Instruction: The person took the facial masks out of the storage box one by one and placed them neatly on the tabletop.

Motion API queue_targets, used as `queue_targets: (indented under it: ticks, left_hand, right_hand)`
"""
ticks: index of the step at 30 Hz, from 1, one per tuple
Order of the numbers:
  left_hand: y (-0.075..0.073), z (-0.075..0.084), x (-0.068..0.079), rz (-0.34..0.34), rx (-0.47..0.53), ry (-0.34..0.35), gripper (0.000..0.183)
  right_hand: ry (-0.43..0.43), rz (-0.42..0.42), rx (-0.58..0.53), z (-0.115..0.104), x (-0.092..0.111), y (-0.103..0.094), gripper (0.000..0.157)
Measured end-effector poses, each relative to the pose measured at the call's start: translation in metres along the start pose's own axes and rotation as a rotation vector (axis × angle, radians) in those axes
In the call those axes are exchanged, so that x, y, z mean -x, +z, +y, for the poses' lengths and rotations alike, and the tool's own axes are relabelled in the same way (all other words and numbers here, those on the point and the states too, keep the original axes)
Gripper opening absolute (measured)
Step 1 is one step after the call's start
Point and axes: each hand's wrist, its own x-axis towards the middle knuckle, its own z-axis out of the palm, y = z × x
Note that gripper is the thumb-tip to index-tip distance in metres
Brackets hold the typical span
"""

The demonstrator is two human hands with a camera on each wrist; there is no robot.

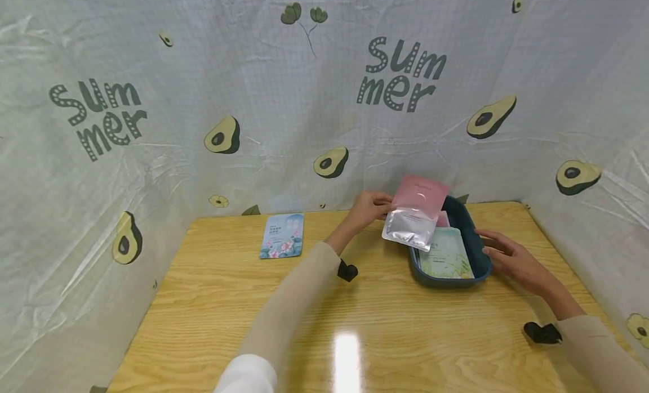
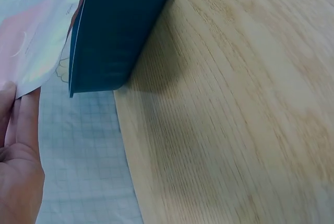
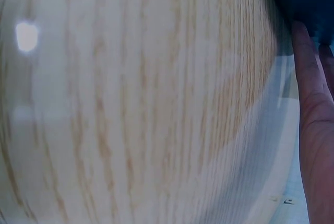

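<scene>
My left hand pinches the left edge of a pink and silver face mask packet. That packet is tilted over the back left of a dark blue plastic bin. The left wrist view shows the thumb and fingers of this hand on the packet's edge. Inside the bin lies a pale green packet, with a bit of a pink one behind it. My right hand touches the bin's right side; in the right wrist view its fingers lie fairly straight against the outer wall.
A light blue packet with pink flowers lies flat on the wooden table, left of my left arm. A white sheet printed with avocados hangs behind the table and along its sides.
</scene>
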Motion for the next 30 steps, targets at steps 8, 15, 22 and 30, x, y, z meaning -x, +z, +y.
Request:
queue_targets:
  ticks: [8, 15, 22, 30]
  left_hand:
    - [-0.013, -0.002, 0.011, 0.080, 0.126, -0.076, 0.020]
    - [-0.032, -0.004, 0.027, 0.120, 0.133, -0.114, 0.021]
    - [-0.057, -0.007, 0.041, 0.127, 0.114, -0.113, 0.021]
    - [-0.082, -0.010, 0.058, 0.124, 0.096, -0.104, 0.021]
  right_hand:
    - [-0.003, 0.005, -0.008, 0.002, -0.001, -0.001, 0.055]
    - [-0.010, 0.007, 0.005, -0.002, -0.001, -0.001, 0.054]
    - [-0.015, 0.004, -0.002, -0.003, -0.001, 0.001, 0.053]
    - [-0.011, 0.006, 0.002, 0.004, -0.001, -0.002, 0.054]
